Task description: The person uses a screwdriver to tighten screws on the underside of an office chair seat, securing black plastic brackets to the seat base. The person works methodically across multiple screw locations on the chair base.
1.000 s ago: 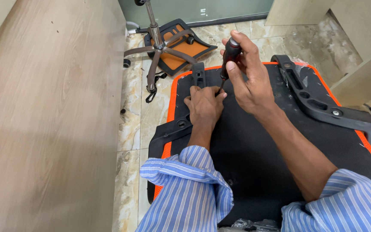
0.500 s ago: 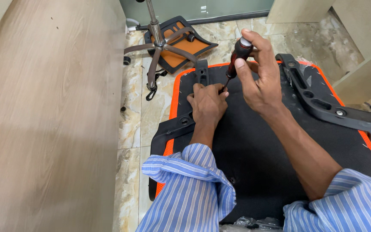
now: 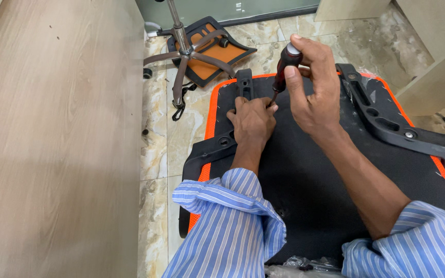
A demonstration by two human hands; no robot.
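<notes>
My right hand [image 3: 312,90] grips a screwdriver [image 3: 284,69] with a dark red and black handle, held upright, its tip down beside my left fingers. My left hand [image 3: 253,121] rests flat on the black underside of an upturned chair seat [image 3: 310,170] with an orange edge, fingers pinched around something small at the screwdriver tip; what it pinches is hidden. A black armrest bracket [image 3: 244,82] lies just beyond my left hand. A second black armrest bracket [image 3: 387,123] runs along the right side of the seat.
A chair base with metal column and castor legs [image 3: 184,56] lies on the marble floor [image 3: 168,134] beyond the seat, over an orange and black chair part [image 3: 217,51]. A wooden panel [image 3: 52,139] rises along the left. Beige panels [image 3: 433,67] stand at right.
My right hand with the screwdriver has lifted slightly and shifted right, the handle now more upright. My left hand stays on the seat near the bracket.
</notes>
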